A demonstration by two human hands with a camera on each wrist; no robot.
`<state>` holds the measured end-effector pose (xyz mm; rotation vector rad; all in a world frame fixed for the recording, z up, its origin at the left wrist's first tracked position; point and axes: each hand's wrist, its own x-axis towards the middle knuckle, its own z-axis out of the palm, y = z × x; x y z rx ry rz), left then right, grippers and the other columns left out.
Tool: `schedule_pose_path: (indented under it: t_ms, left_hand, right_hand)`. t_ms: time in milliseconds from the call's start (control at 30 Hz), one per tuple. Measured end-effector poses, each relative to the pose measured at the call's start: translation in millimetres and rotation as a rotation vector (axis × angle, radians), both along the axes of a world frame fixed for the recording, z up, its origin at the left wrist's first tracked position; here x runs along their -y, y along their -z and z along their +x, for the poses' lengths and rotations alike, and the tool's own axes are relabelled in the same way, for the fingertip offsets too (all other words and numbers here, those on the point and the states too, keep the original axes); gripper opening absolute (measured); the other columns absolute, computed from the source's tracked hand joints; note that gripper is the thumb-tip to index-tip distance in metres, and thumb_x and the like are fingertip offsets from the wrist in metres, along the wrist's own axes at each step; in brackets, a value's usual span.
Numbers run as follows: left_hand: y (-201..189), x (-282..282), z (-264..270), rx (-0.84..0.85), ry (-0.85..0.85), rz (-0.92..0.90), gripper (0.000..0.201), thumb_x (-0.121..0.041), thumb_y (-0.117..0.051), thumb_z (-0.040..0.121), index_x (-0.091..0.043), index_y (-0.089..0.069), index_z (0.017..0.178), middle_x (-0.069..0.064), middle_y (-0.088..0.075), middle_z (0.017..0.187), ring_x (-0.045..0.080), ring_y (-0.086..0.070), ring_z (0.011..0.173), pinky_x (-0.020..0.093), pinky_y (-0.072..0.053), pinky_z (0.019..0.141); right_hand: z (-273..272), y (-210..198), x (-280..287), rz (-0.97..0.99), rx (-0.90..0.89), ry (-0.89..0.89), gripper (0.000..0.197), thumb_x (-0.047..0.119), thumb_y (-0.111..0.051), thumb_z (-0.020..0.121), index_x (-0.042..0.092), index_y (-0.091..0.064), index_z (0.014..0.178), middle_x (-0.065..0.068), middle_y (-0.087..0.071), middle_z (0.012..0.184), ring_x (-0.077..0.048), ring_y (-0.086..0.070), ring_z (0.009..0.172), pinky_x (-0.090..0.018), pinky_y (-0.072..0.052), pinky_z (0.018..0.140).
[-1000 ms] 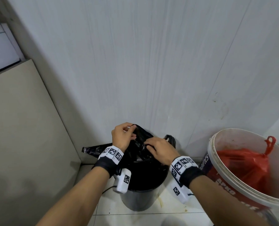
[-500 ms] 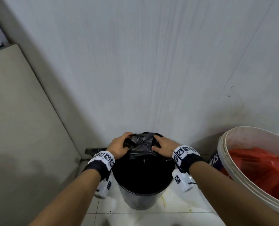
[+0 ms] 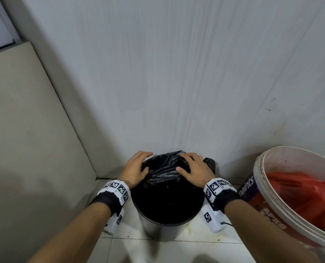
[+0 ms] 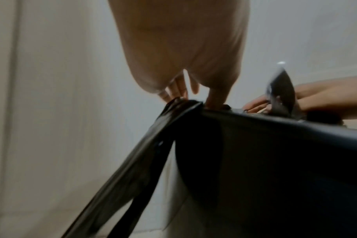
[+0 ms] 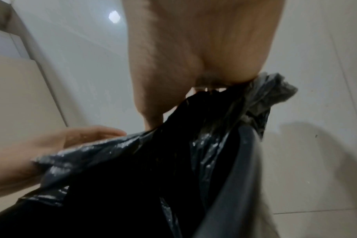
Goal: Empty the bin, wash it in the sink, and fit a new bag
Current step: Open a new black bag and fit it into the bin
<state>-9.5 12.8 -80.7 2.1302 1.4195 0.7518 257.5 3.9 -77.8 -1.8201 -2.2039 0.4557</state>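
Note:
A dark round bin stands on the floor against the wall, lined with a black bag. Both hands are at its far rim. My left hand has its thumb inside and its fingers outside, pinching the bag's edge on the rim. My right hand grips crumpled bag plastic at the far right rim. One bag handle sticks out beyond the right hand. In the left wrist view another bag handle hangs down the bin wall. The right wrist view shows the bag bunched under the palm.
A big white paint bucket holding a red bag stands close on the right. A beige panel closes in the left side, and the white wall is directly behind the bin. Tiled floor lies in front.
Both hands have come down and apart from the bunched bag top above the bin to its far rim. The bag top now lies lower, across the rim.

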Motion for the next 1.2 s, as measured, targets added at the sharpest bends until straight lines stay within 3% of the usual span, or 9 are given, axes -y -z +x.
schedule_pose_path:
  t_ms: [167, 300, 433, 700, 867, 933, 1033, 1133, 1200]
  left_hand:
    - [-11, -8, 16, -0.098, 0.068, -0.05, 0.058, 0.009, -0.05, 0.083, -0.012, -0.051, 0.138, 0.01, -0.054, 0.13, 0.026, -0.05, 0.123, 0.028, -0.034, 0.109]
    - [-10, -19, 16, -0.168, 0.135, -0.098, 0.063, 0.009, -0.053, 0.08, -0.011, -0.049, 0.14, 0.013, -0.053, 0.132, 0.029, -0.049, 0.125, 0.026, -0.031, 0.108]
    - [-3, -31, 9, -0.182, 0.145, -0.196, 0.067, 0.013, -0.049, 0.077, -0.016, -0.052, 0.138, 0.011, -0.061, 0.133, 0.028, -0.054, 0.126, 0.024, -0.035, 0.106]
    - [5, -50, 1, -0.138, 0.137, -0.333, 0.057, 0.008, -0.043, 0.092, -0.022, -0.052, 0.139, 0.014, -0.064, 0.128, 0.029, -0.058, 0.12, 0.013, -0.033, 0.093]
    - [18, -55, 0, -0.007, -0.087, -0.293, 0.046, 0.001, -0.05, 0.093, -0.024, -0.057, 0.131, 0.016, -0.068, 0.115, 0.032, -0.064, 0.106, 0.02, -0.041, 0.086]
    - [20, -50, -1, 0.021, -0.15, -0.216, 0.041, -0.005, -0.059, 0.091, -0.019, -0.057, 0.13, 0.014, -0.067, 0.116, 0.032, -0.062, 0.11, 0.025, -0.041, 0.094]
    - [14, -36, -8, -0.071, -0.128, 0.056, 0.047, -0.038, -0.058, 0.089, -0.017, -0.056, 0.131, 0.006, -0.06, 0.126, 0.027, -0.055, 0.12, 0.036, -0.036, 0.105]
    - [-3, -14, 0, -0.331, 0.105, 0.126, 0.066, -0.065, -0.042, 0.084, -0.028, -0.05, 0.138, -0.005, -0.055, 0.138, 0.017, -0.045, 0.133, 0.037, -0.022, 0.114]
    - [-7, 0, 8, -0.571, 0.211, 0.035, 0.07, -0.068, -0.052, 0.081, -0.031, -0.047, 0.141, -0.009, -0.05, 0.144, 0.011, -0.037, 0.139, 0.038, -0.015, 0.117]
  right_hand:
    - [2, 5, 10, 0.049, -0.004, 0.067, 0.062, 0.047, -0.054, 0.094, 0.025, -0.035, 0.148, -0.003, -0.041, 0.143, -0.023, -0.041, 0.132, -0.043, -0.039, 0.108]
    - [3, 13, 18, -0.134, -0.141, 0.03, 0.069, 0.022, -0.061, 0.094, 0.02, -0.024, 0.153, -0.007, -0.035, 0.151, -0.025, -0.038, 0.138, -0.029, -0.028, 0.114]
    - [-1, 20, 15, -0.185, -0.199, 0.084, 0.066, 0.011, -0.057, 0.094, 0.019, -0.027, 0.152, -0.01, -0.044, 0.148, -0.027, -0.044, 0.134, -0.029, -0.031, 0.111]
    - [-12, 39, 15, -0.086, -0.254, 0.215, 0.047, 0.012, -0.05, 0.098, 0.02, -0.041, 0.144, -0.016, -0.066, 0.123, -0.034, -0.061, 0.112, -0.032, -0.044, 0.095]
    - [-11, 41, -6, 0.051, -0.203, 0.193, 0.044, 0.027, -0.049, 0.1, 0.014, -0.045, 0.142, -0.01, -0.051, 0.141, -0.029, -0.048, 0.13, -0.037, -0.037, 0.111]
    - [-9, 36, -3, 0.234, -0.117, 0.142, 0.046, 0.037, -0.047, 0.1, 0.017, -0.048, 0.141, -0.005, -0.048, 0.143, -0.023, -0.044, 0.133, -0.04, -0.035, 0.113]
    - [-11, 20, 8, 0.324, -0.066, -0.032, 0.047, 0.042, -0.039, 0.1, 0.021, -0.047, 0.142, 0.002, -0.05, 0.143, -0.018, -0.045, 0.133, -0.04, -0.034, 0.112]
    - [-8, 12, 12, 0.214, 0.148, -0.207, 0.053, 0.043, -0.046, 0.095, 0.024, -0.044, 0.145, 0.001, -0.054, 0.139, -0.019, -0.046, 0.132, -0.038, -0.026, 0.113]
    - [-6, 11, 14, 0.194, 0.239, -0.244, 0.051, 0.039, -0.056, 0.09, 0.027, -0.051, 0.139, 0.001, -0.059, 0.128, -0.02, -0.048, 0.127, -0.039, -0.024, 0.11]
